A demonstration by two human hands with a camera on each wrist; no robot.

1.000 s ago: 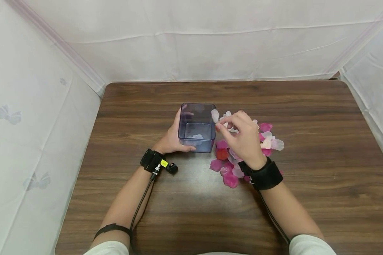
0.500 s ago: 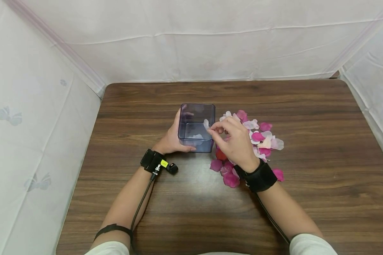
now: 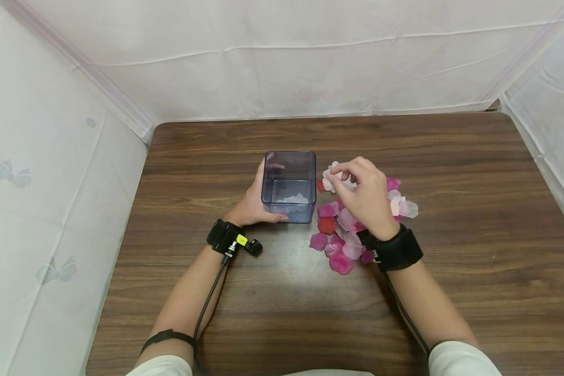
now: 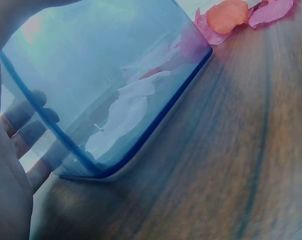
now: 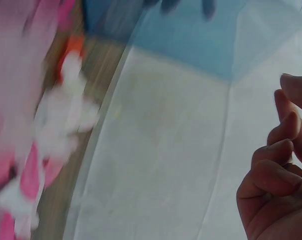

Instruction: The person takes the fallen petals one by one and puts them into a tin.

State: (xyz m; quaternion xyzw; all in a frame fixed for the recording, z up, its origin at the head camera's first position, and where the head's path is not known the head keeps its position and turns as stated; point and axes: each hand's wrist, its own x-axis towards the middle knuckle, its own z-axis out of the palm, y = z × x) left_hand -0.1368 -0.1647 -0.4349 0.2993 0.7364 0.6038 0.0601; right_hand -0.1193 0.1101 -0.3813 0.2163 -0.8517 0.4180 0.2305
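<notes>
My left hand (image 3: 255,202) grips a see-through bluish plastic box (image 3: 289,214) from its left side, thumb along the near wall and fingers behind. Several white petals (image 3: 295,199) lie on the bottom of the box, also visible through its wall in the left wrist view. My right hand (image 3: 364,193) hovers over the loose petals right of the box, fingertips above a cluster of white ones (image 3: 330,183). In the right wrist view its fingers (image 5: 276,175) are curled, thumb and forefinger close together, and no petal shows between them.
Pink petals (image 3: 341,263), a red petal (image 3: 326,225) and pale petals (image 3: 408,209) lie loose on the brown wooden table (image 3: 282,303), some hidden beneath the right hand. White curtains (image 3: 282,78) hang behind and at both sides.
My right hand held a white petal beside the box, moved it over the opening, and is now back to the right without it. The left hand and box stay nearly in place.
</notes>
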